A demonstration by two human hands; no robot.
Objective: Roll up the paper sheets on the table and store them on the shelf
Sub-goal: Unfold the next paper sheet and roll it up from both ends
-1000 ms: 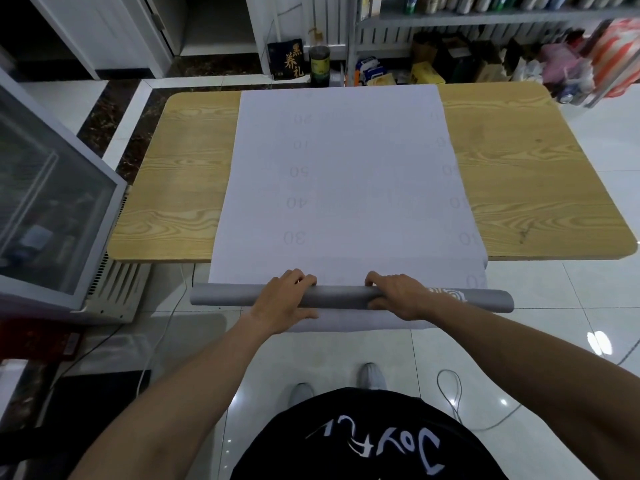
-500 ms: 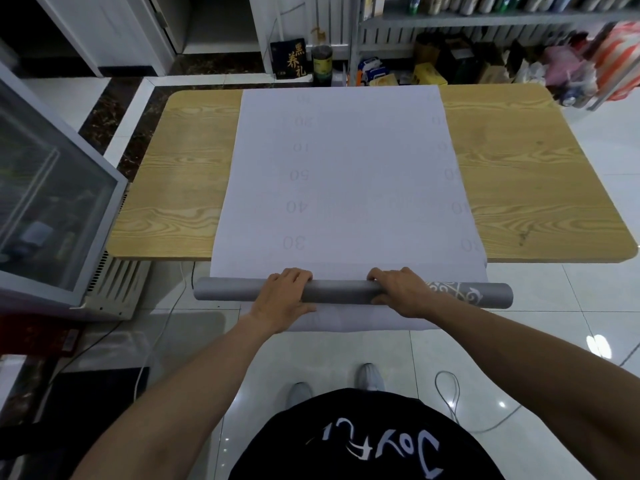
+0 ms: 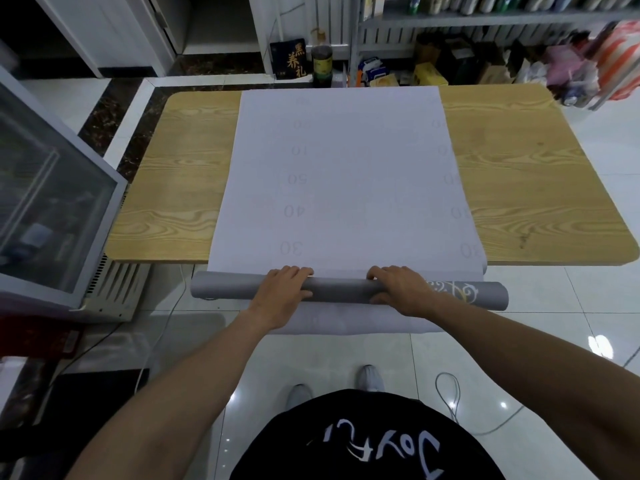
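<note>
A wide white paper sheet (image 3: 346, 181) with faint numbers lies across the middle of the wooden table (image 3: 173, 188) and hangs over its near edge. The sheet's near end is wound into a grey roll (image 3: 339, 291) held just off the table's front edge. My left hand (image 3: 282, 291) grips the roll left of its middle, fingers curled over the top. My right hand (image 3: 398, 289) grips it right of the middle in the same way. A loose flap of paper (image 3: 346, 322) hangs below the roll. The shelf (image 3: 485, 19) stands beyond the table's far side.
A glass-fronted cabinet (image 3: 52, 202) stands at the left beside the table. Boxes, a bottle (image 3: 322, 64) and bags (image 3: 588, 71) crowd the floor under the shelf. Cables (image 3: 450, 393) lie on the tiled floor near my feet.
The roll has moved a little toward the table's edge, taking up more of the sheet. Both hands kept their grip on it.
</note>
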